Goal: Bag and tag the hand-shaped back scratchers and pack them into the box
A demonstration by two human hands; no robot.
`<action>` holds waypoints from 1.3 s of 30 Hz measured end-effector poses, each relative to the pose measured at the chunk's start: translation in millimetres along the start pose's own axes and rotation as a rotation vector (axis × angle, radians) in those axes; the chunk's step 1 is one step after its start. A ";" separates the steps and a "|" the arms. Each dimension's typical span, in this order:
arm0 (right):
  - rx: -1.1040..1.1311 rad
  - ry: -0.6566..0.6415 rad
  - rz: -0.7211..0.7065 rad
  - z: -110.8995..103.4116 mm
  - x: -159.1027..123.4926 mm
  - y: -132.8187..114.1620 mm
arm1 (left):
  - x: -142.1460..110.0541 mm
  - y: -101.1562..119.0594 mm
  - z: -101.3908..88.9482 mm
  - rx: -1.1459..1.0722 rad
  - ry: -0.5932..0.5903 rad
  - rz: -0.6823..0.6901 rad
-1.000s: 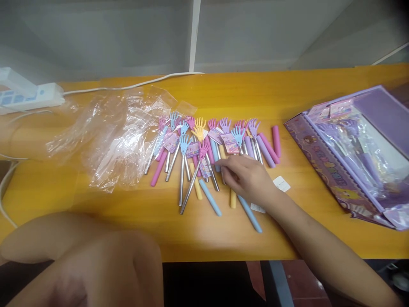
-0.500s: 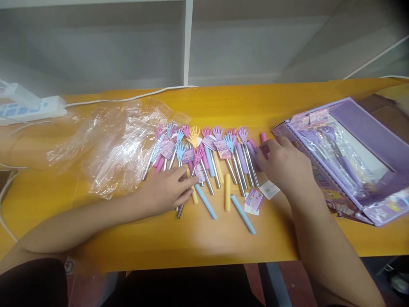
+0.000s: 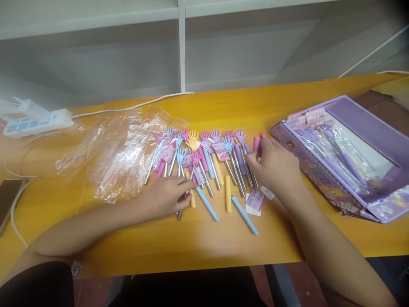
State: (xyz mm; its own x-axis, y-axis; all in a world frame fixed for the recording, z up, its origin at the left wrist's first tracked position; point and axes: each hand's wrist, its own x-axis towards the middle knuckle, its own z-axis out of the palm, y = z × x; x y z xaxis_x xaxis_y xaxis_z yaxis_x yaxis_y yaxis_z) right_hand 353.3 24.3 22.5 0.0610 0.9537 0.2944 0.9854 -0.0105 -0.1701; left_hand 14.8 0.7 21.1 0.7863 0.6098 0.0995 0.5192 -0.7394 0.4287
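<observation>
Back scratchers with small hand-shaped heads and metal rods lie in a row, among them a blue-headed scratcher (image 3: 180,156) and a pink-headed scratcher (image 3: 197,158). My left hand (image 3: 166,194) lies over several rods at the front left, fingers stretched and thumb apart. Beside its fingertips are a yellow sleeve (image 3: 192,199) and a blue sleeve (image 3: 207,204). My right hand (image 3: 277,164) is closed at the row's right end, its fingers around a pink sleeve (image 3: 256,143). A second pink sleeve (image 3: 263,136) shows just behind it; the fingertips are partly hidden.
Crumpled clear bags (image 3: 118,157) lie left of the row. On the right stands an open purple box (image 3: 329,179) with wrapped scratchers inside. A white power strip (image 3: 38,123), a cable and printed cards (image 3: 254,200) are on the table, with shelving behind.
My right hand has shifted slightly left, and a pink sleeve now shows at its fingers. My left hand stays over the rods. The camera view has tilted a little.
</observation>
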 end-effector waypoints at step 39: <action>0.567 -0.073 -0.636 1.1 -49.7 -50.0 | 9.9 -14.4 4.8 -1.198 0.702 -0.165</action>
State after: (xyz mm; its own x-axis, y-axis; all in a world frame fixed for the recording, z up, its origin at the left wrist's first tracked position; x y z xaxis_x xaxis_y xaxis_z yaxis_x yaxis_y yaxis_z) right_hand 300.9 -22.3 15.3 -0.5058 0.7446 0.4356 0.5990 0.6665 -0.4438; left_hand 16.7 16.0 11.6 0.2302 0.9421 0.2439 -0.2908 -0.1726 0.9411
